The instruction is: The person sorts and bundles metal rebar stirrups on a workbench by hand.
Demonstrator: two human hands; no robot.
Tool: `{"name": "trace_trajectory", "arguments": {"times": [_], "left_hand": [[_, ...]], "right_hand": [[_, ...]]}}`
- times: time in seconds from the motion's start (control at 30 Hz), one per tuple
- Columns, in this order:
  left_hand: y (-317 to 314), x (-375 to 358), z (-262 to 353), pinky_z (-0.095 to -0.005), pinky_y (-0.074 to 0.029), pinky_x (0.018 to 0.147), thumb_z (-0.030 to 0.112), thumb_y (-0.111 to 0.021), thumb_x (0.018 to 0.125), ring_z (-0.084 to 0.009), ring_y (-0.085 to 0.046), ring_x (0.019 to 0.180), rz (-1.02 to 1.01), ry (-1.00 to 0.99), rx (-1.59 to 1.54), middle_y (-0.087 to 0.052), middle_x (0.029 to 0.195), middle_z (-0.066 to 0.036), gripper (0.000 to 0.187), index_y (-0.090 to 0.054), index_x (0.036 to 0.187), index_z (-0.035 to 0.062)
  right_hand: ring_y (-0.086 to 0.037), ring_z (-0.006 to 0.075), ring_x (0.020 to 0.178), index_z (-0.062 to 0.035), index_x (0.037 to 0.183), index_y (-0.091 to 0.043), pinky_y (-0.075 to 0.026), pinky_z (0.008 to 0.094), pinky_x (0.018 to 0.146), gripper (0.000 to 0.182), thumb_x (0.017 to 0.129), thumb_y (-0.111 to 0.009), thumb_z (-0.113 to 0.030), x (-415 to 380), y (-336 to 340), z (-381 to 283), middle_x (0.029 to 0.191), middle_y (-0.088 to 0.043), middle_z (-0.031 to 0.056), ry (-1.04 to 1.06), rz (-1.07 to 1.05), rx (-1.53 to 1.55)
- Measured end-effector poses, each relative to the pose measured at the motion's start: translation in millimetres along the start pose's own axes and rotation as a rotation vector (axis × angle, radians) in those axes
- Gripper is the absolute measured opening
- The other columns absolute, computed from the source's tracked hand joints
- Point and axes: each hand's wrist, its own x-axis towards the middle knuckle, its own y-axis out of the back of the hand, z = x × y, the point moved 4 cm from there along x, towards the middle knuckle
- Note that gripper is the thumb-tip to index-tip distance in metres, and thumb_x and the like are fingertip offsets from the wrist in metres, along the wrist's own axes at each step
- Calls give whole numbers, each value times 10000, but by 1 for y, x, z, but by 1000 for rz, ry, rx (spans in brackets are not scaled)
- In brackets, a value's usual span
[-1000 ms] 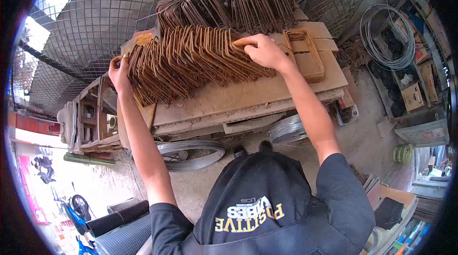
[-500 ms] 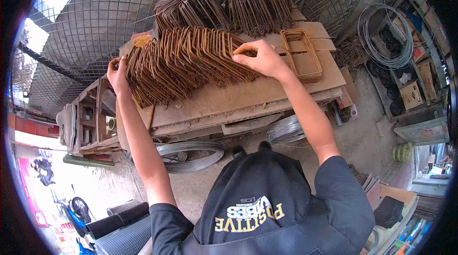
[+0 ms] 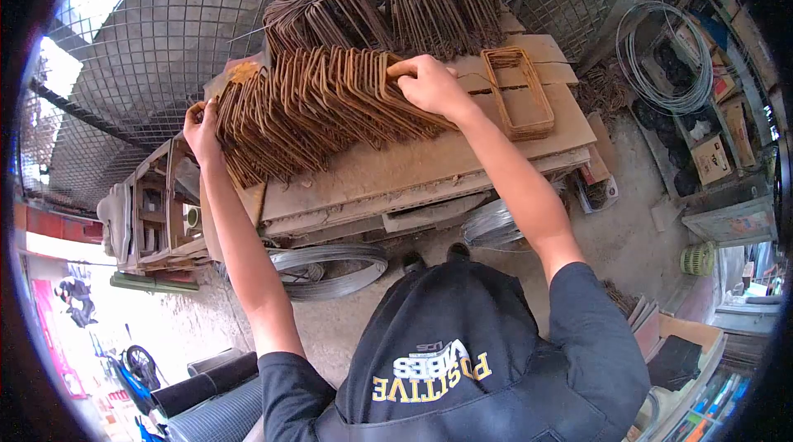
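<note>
Head view shows the person's left hand point(image 3: 202, 132) and right hand point(image 3: 431, 87) stretched out to opposite ends of a long row of rusty wire frames point(image 3: 318, 107), which lies on the bench point(image 3: 355, 180) with its bent frames leaning side by side. The right fingers are bent over the top corner of the frames at the right end and grasp them there. The left fingers are curled and touch the left end of the row, though I cannot tell whether they close on a frame or only press against it. To the right of the right hand, apart from the row, a small stack of rectangular frames point(image 3: 529, 126) lies on the bench. Behind the row stand two rounded bundles, a left bundle point(image 3: 326, 12) and a right bundle point(image 3: 443, 4), before a wire mesh wall point(image 3: 190, 16). Below the front edge of the bench, a large coil of silver wire point(image 3: 351, 287) and a smaller silver coil point(image 3: 493, 225) rest near the floor. Farther right are a loop of thin wire point(image 3: 676, 110) and a green basket point(image 3: 696, 260).
</note>
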Motion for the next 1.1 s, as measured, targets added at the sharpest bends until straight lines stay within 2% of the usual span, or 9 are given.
{"name": "trace_trajectory", "arguments": {"times": [0.17,0.23,0.33,0.53,0.6,0.7,0.9,1.03,1.1], "left_hand": [[-1,-1,2,-228,-483,705,148,-777,958,-81,-604,772,16,10,-8,-677,898,-10,175,-670,1008,19],[-3,-4,7,-233,-486,724,141,-775,953,-90,-606,790,16,-3,19,-677,908,-18,184,-662,1022,13],[-4,-5,11,-238,-483,737,139,-774,948,-96,-600,802,7,-4,13,-670,910,-19,199,-653,1037,10],[-1,-2,5,-246,-444,702,149,-780,943,-77,-536,767,10,29,40,-639,888,-1,210,-654,1037,10],[-4,-6,10,-240,-443,702,152,-780,943,-75,-536,769,23,19,33,-639,886,-4,213,-656,1040,8],[0,-4,6,-248,-469,756,169,-791,945,-90,-578,822,17,19,40,-656,930,-10,224,-669,1049,13],[-6,-11,17,-234,-477,714,153,-780,949,-75,-578,787,18,11,16,-663,915,-12,201,-665,1035,11],[-4,-8,13,-224,-480,722,142,-774,953,-75,-596,801,13,15,38,-675,924,-21,187,-665,1030,10],[-2,-5,10,-225,-484,727,138,-774,952,-76,-601,806,4,4,21,-680,926,-23,184,-665,1028,10]], "right_hand": [[-697,304,1117,-122,1189,-783,-338,470,1076,377,890,-582,-228,1,0,0,1157,-762,152,-12,-31,-61],[-719,247,1031,-123,1218,-772,-420,351,971,373,909,-593,-230,-9,3,-6,1085,-786,118,49,-12,-273],[-724,251,996,-151,1200,-781,-392,316,928,338,939,-584,-235,-32,24,-13,1050,-787,112,42,18,-285],[-740,274,906,-75,1151,-775,-565,361,803,290,933,-700,-252,-79,106,43,1013,-775,148,4,404,-59],[-734,336,943,-50,1147,-768,-563,413,852,319,933,-711,-279,-100,137,59,1050,-759,197,-63,558,-242],[-718,392,979,-40,1161,-760,-563,451,873,354,924,-724,-300,-127,158,96,1092,-740,231,-169,611,-756],[-724,400,944,-59,1081,-799,-572,468,834,297,909,-726,-290,-144,154,110,975,-755,212,-405,538,-573],[-733,387,904,-71,1041,-814,-574,454,796,269,906,-724,-286,-145,152,101,922,-756,203,-339,623,-577],[-743,370,853,-73,1056,-810,-564,433,746,258,912,-743,-276,-143,151,88,897,-752,212,-129,667,-533]]}}
